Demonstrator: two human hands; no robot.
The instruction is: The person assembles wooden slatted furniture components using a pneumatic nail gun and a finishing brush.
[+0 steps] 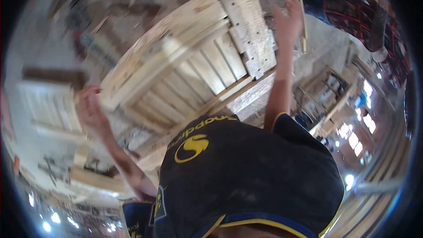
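A pale slatted wooden panel (198,77) lies in front of me, framed by rails. Along its far side runs a wide, curved wooden rail (165,28). Across the right end sits a board with rows of holes (244,28). My left hand (91,108) is beside the left end of the curved rail, its loosely bent fingers showing and nothing visible in them. Beyond the right end of the panel, my right hand (288,15) is raised with its fingers apart, next to the board with holes.
Another slatted wooden panel (50,105) lies to the left, with a timber block (97,180) nearer me. At the upper right is a person in a checked garment (352,11). A wooden frame holding tools or scraps (328,92) stands on the right. Wood offcuts litter the floor.
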